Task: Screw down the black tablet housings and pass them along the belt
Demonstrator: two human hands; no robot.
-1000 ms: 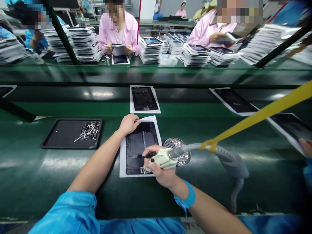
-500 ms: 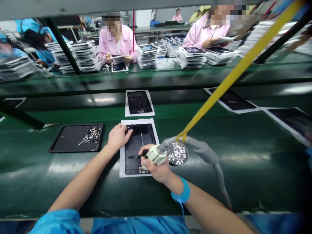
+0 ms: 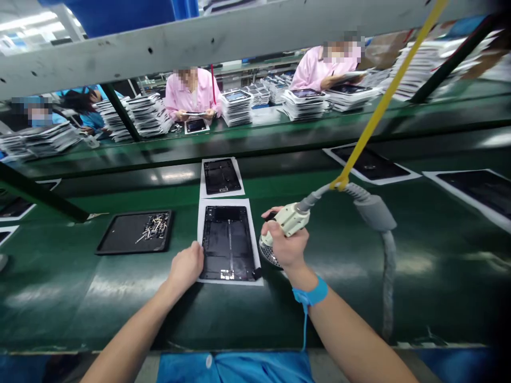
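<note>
A black tablet housing point(image 3: 228, 242) lies on a white paper sheet point(image 3: 250, 229) in front of me. My left hand point(image 3: 189, 263) is at its left edge, fingers curled closed against the edge of the housing and sheet. My right hand point(image 3: 289, 247) is wrapped around a cream hand tool point(image 3: 293, 218) with a black lever and grey cable point(image 3: 387, 276), right of the housing. The tool's tip is hidden. Partly under that hand sits a round perforated metal dish point(image 3: 268, 254). A small black piece point(image 3: 256, 274) is at the housing's lower right corner.
To the left stands a black tray point(image 3: 120, 234) of small loose parts point(image 3: 154, 226). A second tablet housing point(image 3: 221, 175) lies beyond mine; others lie at right. A yellow strap point(image 3: 379, 114) holds up the cable. Co-workers point(image 3: 195, 96) sit across, by paper stacks point(image 3: 237, 109).
My right hand has moved with the tool from over the housing to its right. My left hand has slid from the upper left of the housing down to its left edge. The view has tilted.
</note>
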